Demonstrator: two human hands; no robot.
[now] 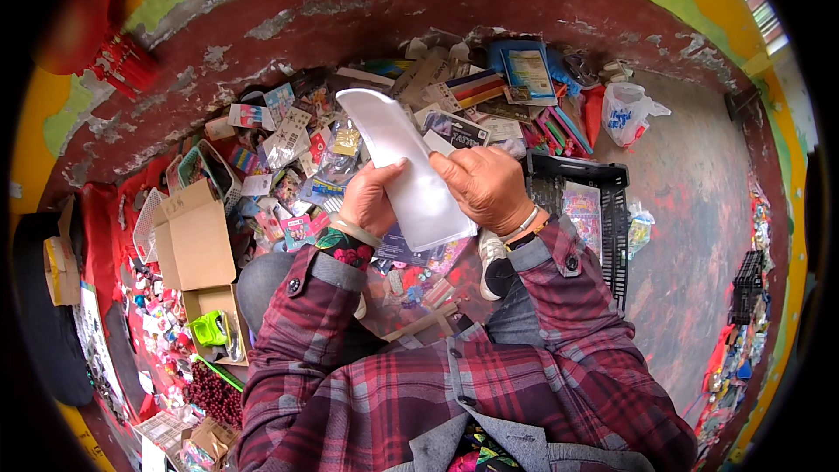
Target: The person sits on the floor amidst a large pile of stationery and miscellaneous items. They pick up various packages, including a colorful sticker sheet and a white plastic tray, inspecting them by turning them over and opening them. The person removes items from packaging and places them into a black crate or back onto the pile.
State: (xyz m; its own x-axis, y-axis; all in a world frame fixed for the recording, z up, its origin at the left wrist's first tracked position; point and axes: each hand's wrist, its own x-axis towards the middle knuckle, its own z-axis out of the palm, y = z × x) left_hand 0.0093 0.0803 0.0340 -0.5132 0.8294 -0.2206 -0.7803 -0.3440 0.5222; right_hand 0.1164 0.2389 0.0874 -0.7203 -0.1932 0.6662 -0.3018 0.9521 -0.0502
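Note:
A long, flat white piece (415, 197), like folded paper or a thin plastic sleeve, is held up at a slant before my chest. My left hand (369, 199) grips its left edge, thumb lying on the front and fingers behind. On the other side my right hand (482, 188) is closed at its right edge, with the fingertips pinched against it. The far end of the white piece curls over. Below it, a dark printed card (398, 245) lies among small colourful items on the floor.
A heap of packaged goods (297, 144) spreads along the peeling red wall. To the right stand a black plastic crate (616, 236) and a white plastic bag (631, 114). An open cardboard box (197, 240) and a white basket (147, 223) are on the left.

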